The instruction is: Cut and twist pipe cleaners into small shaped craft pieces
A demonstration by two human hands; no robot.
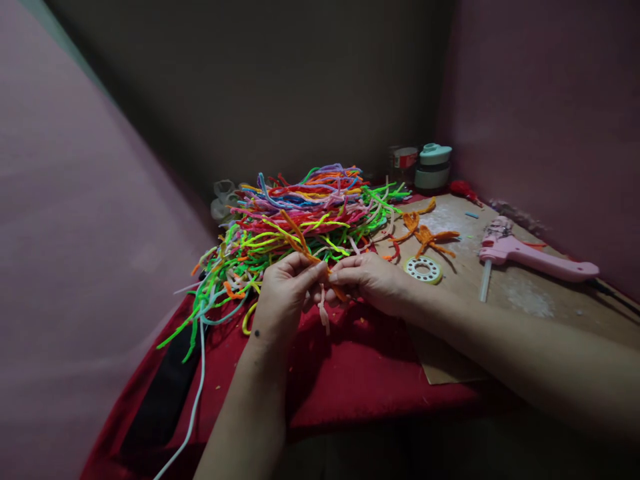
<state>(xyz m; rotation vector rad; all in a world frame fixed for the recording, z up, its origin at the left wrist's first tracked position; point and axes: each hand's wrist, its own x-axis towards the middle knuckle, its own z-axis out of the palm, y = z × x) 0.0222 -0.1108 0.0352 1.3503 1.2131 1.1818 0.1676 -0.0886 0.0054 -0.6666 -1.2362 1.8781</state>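
Between my two hands, near the front of the heap, I see orange pipe cleaners [296, 233] whose free ends point up and to the left. My left hand [290, 283] pinches them between thumb and fingers. Close beside it, my right hand [367, 280] grips the lower part with its fingertips. A short orange end pokes out below the fingers. Just under the hands shows a pale pink pipe cleaner piece [324, 313]; I cannot tell whether it is held. Behind the hands lies a big tangled pile of coloured pipe cleaners [315, 207].
Right of my hands, a cardboard sheet [460, 313] carries orange bent pipe cleaner shapes [433, 237], a tape roll [423, 269] and a pink glue gun [537, 257]. A green-lidded container [433, 167] stands at the back. A white cable [200, 393] crosses the red cloth [350, 373] at left.
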